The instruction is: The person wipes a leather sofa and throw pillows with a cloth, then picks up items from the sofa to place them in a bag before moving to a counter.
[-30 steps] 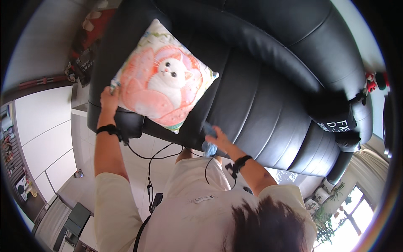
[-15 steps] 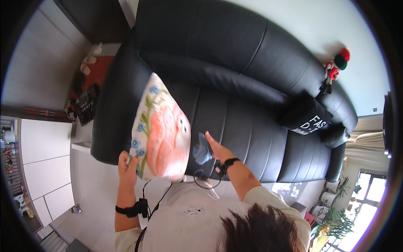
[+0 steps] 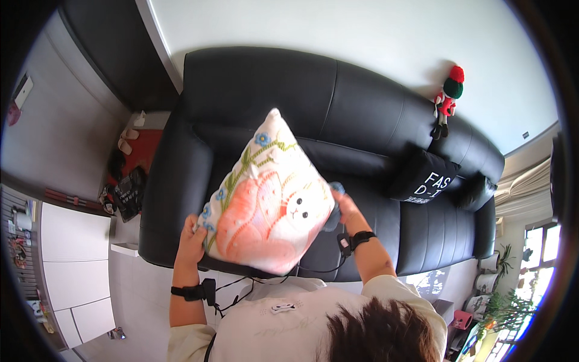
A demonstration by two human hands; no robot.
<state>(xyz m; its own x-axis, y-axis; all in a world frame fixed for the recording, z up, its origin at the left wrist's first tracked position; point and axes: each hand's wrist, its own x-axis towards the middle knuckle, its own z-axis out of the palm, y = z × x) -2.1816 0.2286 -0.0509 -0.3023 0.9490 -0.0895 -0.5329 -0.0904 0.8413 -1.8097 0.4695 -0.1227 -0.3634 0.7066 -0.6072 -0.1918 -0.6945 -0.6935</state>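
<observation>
A white throw pillow (image 3: 265, 205) with a pink cat and blue flowers is held up in front of the black leather sofa (image 3: 253, 78). My left hand (image 3: 192, 238) grips its left corner, fingers closed on the fabric. At the pillow's right edge is my right hand (image 3: 345, 206), its fingers partly hidden. Between that hand and the pillow shows a crumpled blue-grey cloth (image 3: 332, 218), pressed against the pillow's side. Black bands with small boxes and cables are strapped to both wrists.
A black cushion with white lettering (image 3: 427, 178) and a small dark cushion (image 3: 476, 192) lie at the sofa's right end. A knitted doll (image 3: 447, 102) sits on the backrest. White cabinets (image 3: 75, 259) stand at left; slippers (image 3: 125, 142) and bags are by the door.
The pillow has turned its face more toward me and shifted right. My right hand, with the blue-grey cloth, has come to the pillow's right edge. The view has tilted up.
</observation>
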